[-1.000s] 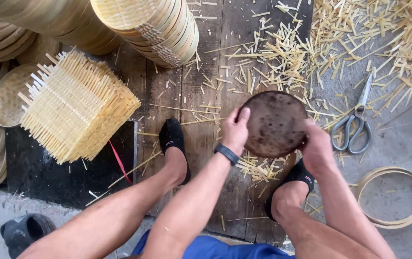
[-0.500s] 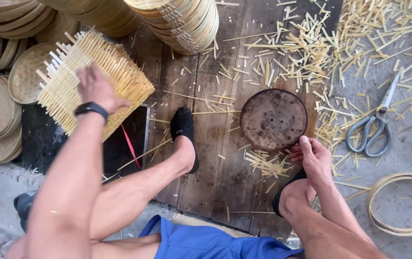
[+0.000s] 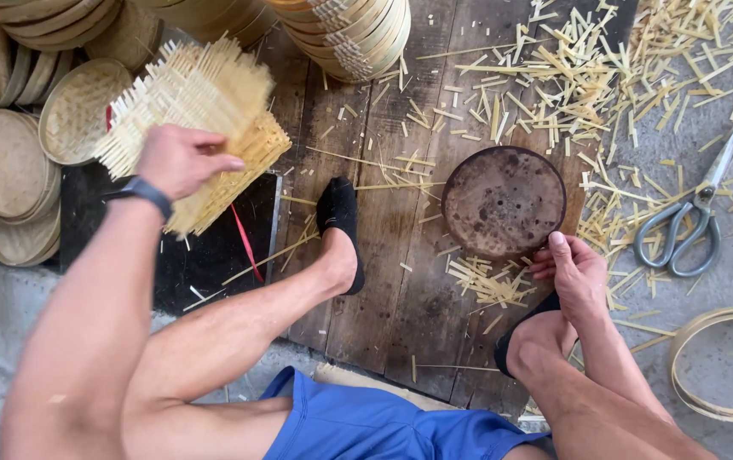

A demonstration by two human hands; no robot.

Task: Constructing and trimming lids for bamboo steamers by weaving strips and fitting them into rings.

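While our right hand [image 3: 573, 274] pinches the round metal mould [image 3: 504, 201] by its rim, our left hand [image 3: 177, 159] closes on a woven mat [image 3: 204, 111] left of it; no shaping shows yet.

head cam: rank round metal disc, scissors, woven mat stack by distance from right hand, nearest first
1. Round metal disc: touching the right hand, just above it.
2. Scissors: to its right, on the concrete.
3. Woven mat stack: far left, under the left hand.

Scissors [image 3: 692, 213] lie among bamboo offcuts [image 3: 554, 85], a bamboo hoop [image 3: 689, 388] nearby, stacked trays [image 3: 349, 34] above
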